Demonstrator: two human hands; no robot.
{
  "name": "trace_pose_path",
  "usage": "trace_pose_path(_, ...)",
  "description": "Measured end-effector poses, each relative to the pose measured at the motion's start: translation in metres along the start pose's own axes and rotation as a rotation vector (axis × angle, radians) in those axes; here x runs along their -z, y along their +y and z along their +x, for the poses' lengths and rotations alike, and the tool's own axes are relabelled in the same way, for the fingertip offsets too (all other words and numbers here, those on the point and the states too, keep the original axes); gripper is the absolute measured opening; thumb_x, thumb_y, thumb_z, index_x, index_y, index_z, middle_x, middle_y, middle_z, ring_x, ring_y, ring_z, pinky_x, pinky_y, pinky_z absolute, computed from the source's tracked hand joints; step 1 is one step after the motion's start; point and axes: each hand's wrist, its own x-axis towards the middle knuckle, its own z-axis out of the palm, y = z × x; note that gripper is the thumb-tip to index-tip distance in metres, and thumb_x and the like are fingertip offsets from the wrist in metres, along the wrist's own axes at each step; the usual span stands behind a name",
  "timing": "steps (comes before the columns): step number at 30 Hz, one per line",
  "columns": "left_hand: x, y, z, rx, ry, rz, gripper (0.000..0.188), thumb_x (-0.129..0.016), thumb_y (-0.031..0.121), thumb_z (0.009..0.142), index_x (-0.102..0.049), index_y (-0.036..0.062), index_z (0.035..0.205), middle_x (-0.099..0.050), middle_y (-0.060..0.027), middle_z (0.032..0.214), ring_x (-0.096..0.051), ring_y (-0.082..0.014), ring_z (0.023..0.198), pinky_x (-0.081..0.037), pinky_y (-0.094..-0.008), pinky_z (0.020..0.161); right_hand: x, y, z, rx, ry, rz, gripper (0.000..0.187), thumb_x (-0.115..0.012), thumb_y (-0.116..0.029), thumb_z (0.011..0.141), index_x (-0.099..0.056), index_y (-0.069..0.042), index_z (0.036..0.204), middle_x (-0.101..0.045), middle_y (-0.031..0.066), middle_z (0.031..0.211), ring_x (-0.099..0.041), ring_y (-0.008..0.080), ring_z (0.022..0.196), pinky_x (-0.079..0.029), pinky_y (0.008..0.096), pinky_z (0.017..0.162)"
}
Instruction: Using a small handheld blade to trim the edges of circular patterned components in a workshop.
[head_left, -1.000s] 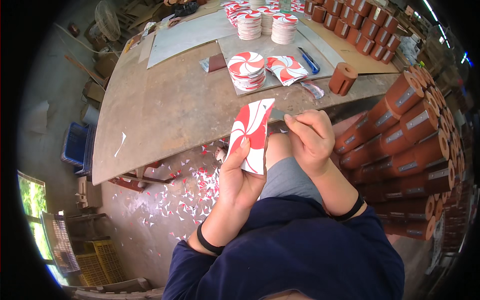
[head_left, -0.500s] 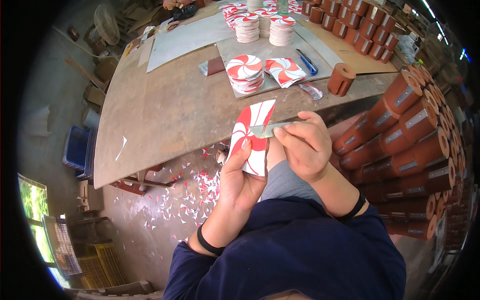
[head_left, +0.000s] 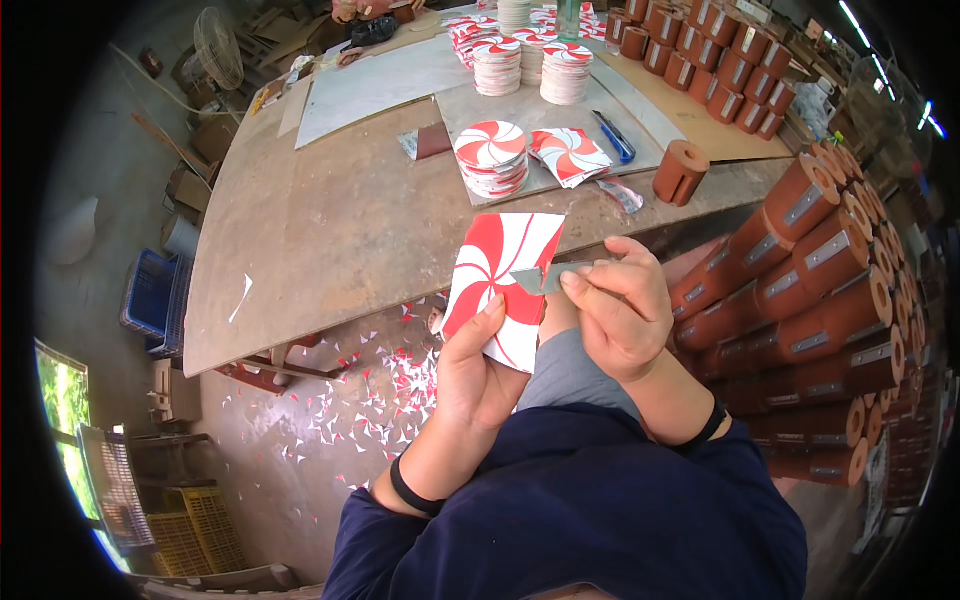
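A four-sided card [head_left: 480,248] with a red-and-white swirl print is pinched in my left hand [head_left: 472,372], the thumb lying on its face. It is held up just off the table's near edge. My right hand [head_left: 630,312] grips a flat, greyish metal blade [head_left: 562,279] between thumb and fingers. The blade crosses the card's right side, where a small cut or torn bit shows at the edge. Beyond the card, a stack of round swirl discs [head_left: 491,160] stands on the table beside a small pile of uncut swirl cards [head_left: 571,155].
On the wooden table [head_left: 330,220] lie a blue utility knife [head_left: 614,138] and a brown slotted cylinder [head_left: 682,172]. More disc stacks [head_left: 497,68] stand farther back. Brown cylinders [head_left: 820,285] are piled at the right. Red and white scraps [head_left: 385,400] litter the floor.
The card has tilted, so more of its face shows, and sits slightly lower. My right hand and the blade have shifted a little right and down with it.
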Motion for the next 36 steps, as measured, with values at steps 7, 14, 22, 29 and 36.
trace_pose_path(7, 0.004, -0.001, -0.004, 0.029, 0.024, 0.029, 0.03, -0.046, 0.005, 0.08, -0.041, -0.0015, 0.108, -0.053, -0.0117, 0.1, -0.054, -0.0198, 0.089, -0.047, -0.031, 0.076, -0.005, 0.004, -0.001, -0.014, 0.043, -0.046, 0.02, -0.062, 0.001, 0.057, -0.062, -0.004, 0.077, -0.051, 0.0031, 0.069, -0.048, 0.0179, 0.059, -0.043, 0.0344, 0.065)
trace_pose_path(14, -0.004, -0.002, -0.007, -0.04, 0.011, 0.202, 0.035, -0.049, 0.001, 0.078, -0.039, -0.0018, 0.111, -0.051, -0.011, 0.104, -0.052, -0.0207, 0.095, -0.043, -0.033, 0.082, 0.003, 0.004, 0.002, -0.118, 0.08, 0.033, 0.024, -0.059, 0.008, 0.056, -0.062, -0.004, 0.076, -0.051, 0.0046, 0.067, -0.049, 0.0197, 0.059, -0.045, 0.0347, 0.064)
trace_pose_path(22, 0.004, -0.002, -0.007, -0.064, -0.034, 0.259, 0.036, -0.05, 0.001, 0.076, -0.039, -0.0011, 0.11, -0.051, -0.0103, 0.103, -0.052, -0.0201, 0.095, -0.043, -0.0327, 0.081, 0.007, 0.0, 0.002, -0.11, 0.07, 0.049, 0.024, -0.06, 0.009, 0.056, -0.062, -0.005, 0.076, -0.052, 0.0038, 0.068, -0.05, 0.0182, 0.06, -0.045, 0.0354, 0.067)
trace_pose_path(29, 0.003, -0.004, -0.005, -0.053, -0.002, 0.257, 0.039, -0.052, 0.002, 0.075, -0.038, -0.0004, 0.112, -0.051, -0.0098, 0.104, -0.052, -0.0199, 0.095, -0.043, -0.0323, 0.082, 0.005, 0.0, 0.004, -0.086, 0.084, 0.018, 0.023, -0.06, 0.008, 0.055, -0.062, -0.003, 0.075, -0.051, 0.0039, 0.067, -0.048, 0.0181, 0.058, -0.045, 0.0347, 0.063)
trace_pose_path(36, 0.006, 0.0, -0.005, 0.034, -0.018, 0.146, 0.039, -0.051, 0.002, 0.076, -0.037, -0.0005, 0.113, -0.051, -0.0108, 0.103, -0.052, -0.0199, 0.094, -0.044, -0.033, 0.081, -0.002, 0.003, 0.002, -0.051, 0.092, 0.007, 0.023, -0.061, 0.007, 0.055, -0.062, -0.003, 0.076, -0.05, 0.0042, 0.067, -0.046, 0.0177, 0.057, -0.044, 0.035, 0.059)
